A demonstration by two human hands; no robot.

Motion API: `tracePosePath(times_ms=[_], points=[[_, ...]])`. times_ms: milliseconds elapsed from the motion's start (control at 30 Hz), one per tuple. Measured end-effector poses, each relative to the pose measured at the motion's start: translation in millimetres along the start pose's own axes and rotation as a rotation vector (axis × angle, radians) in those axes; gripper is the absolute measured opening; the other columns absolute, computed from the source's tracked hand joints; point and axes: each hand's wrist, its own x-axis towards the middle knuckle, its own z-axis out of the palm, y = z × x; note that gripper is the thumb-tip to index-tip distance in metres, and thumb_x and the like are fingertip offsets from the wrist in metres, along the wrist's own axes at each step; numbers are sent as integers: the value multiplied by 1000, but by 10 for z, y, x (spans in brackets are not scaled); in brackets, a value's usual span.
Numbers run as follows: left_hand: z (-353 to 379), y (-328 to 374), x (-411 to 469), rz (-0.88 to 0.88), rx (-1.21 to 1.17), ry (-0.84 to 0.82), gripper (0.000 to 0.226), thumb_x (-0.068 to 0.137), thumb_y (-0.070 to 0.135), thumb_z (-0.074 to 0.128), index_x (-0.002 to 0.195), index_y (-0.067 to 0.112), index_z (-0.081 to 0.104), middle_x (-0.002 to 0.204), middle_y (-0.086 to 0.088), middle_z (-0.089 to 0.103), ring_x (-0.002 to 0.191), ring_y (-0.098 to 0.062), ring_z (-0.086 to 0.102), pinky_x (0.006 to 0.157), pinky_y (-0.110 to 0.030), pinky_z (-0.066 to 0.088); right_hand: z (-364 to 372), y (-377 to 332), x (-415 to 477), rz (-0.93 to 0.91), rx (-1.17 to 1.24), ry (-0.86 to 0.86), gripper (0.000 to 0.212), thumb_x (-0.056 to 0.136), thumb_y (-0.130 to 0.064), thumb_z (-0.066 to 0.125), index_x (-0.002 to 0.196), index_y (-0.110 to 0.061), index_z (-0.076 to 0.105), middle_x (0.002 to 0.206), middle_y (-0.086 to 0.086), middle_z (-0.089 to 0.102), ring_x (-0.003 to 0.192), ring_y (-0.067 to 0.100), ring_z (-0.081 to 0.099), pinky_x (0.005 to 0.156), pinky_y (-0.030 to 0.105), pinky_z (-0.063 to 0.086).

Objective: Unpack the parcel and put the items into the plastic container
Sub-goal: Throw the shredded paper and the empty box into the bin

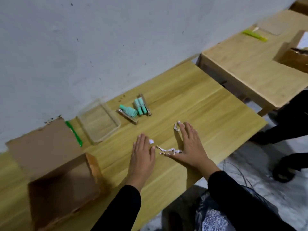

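Note:
An opened brown cardboard parcel (55,165) lies on its side at the near left of the wooden table (208,110). Beyond it stands an empty clear plastic container (98,122). Two packs of teal items on card backing (134,110) rest just right of the container. My left hand (142,155) lies flat on the table, fingers apart. My right hand (191,145) is also flat and spread. Torn white paper scraps (170,150) lie between the hands, and more scraps (177,125) sit at my right fingertips.
A green strip (74,133) lies between parcel and container. A grey wall (100,47) runs behind the table. A second table (253,64) at the right holds a yellow-green tool (255,35), a clear tray and a box. A person's dark legs (286,124) stand at the right.

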Motion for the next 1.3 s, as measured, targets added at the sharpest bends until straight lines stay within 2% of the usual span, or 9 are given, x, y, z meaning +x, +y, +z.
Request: tracePosePath(times_ms=[133, 267, 500, 700, 900, 1033, 1133, 1200, 1300], points=[[32, 202, 130, 173, -208, -178, 45, 100, 20, 32, 144, 18, 31, 155, 5, 24, 143, -5, 16, 118, -28, 15, -101, 33, 187, -169, 90, -103, 115, 57, -82, 47, 147, -19, 10, 156, 2, 17, 145, 18, 12, 119, 46, 11], [-19, 128, 68, 178, -276, -98, 46, 96, 22, 31, 142, 25, 35, 153, 11, 26, 141, -1, 18, 116, -28, 21, -102, 25, 121, -246, 163, -106, 106, 63, -64, 58, 147, -21, 10, 156, 1, 19, 143, 15, 16, 117, 44, 22], [-106, -301, -177, -22, 115, 39, 49, 99, 35, 26, 145, 20, 29, 157, 2, 16, 146, -11, 6, 120, -34, 5, 81, -161, 159, -185, -5, -69, 127, 51, -83, 57, 147, -29, -6, 158, 5, -12, 146, 23, -12, 117, 39, -5], [-91, -386, -280, -68, 179, 78, 67, 88, 49, 8, 146, 21, 28, 157, 2, 16, 145, -11, 8, 116, -31, -2, 238, -304, 370, -232, -153, -62, 122, 51, -91, 40, 145, -33, -12, 158, 10, -13, 145, 30, -14, 118, 51, -5], [-84, -398, -292, -55, 187, 87, 63, 89, 45, 13, 144, 20, 32, 156, 0, 20, 145, -12, 13, 117, -33, 3, 272, -334, 445, -29, -147, 60, 128, 44, -95, 32, 145, -31, -11, 156, 16, -16, 142, 40, -16, 110, 57, -14], [-80, -413, -282, -52, 197, 106, 60, 91, 43, 18, 142, 19, 36, 155, -2, 26, 144, -14, 19, 116, -35, 9, 292, -377, 528, 7, -93, 28, 120, 52, -91, 29, 147, -26, -8, 157, 19, -5, 144, 39, -8, 115, 51, -6], [-93, -414, -277, -49, 202, 100, 60, 91, 43, 17, 143, 20, 35, 155, -1, 25, 144, -13, 17, 116, -33, 6, 291, -476, 554, -123, -85, 14, 93, 72, -75, 25, 147, -23, 10, 155, 17, 19, 143, 35, 12, 117, 51, 14], [-99, -415, -286, -45, 207, 94, 60, 91, 44, 16, 144, 21, 33, 156, 1, 23, 145, -12, 15, 116, -32, 4, 306, -537, 491, -228, -51, 34, 69, 83, -58, 30, 141, -21, 32, 143, 14, 40, 133, 33, 32, 108, 49, 34], [-98, -417, -296, -41, 208, 101, 60, 91, 44, 17, 143, 21, 34, 156, 1, 23, 145, -12, 15, 116, -32, 5, 354, -572, 351, -292, 18, 72, 46, 88, -41, 35, 122, -16, 52, 125, 11, 52, 113, 29, 45, 94, 43, 43]])
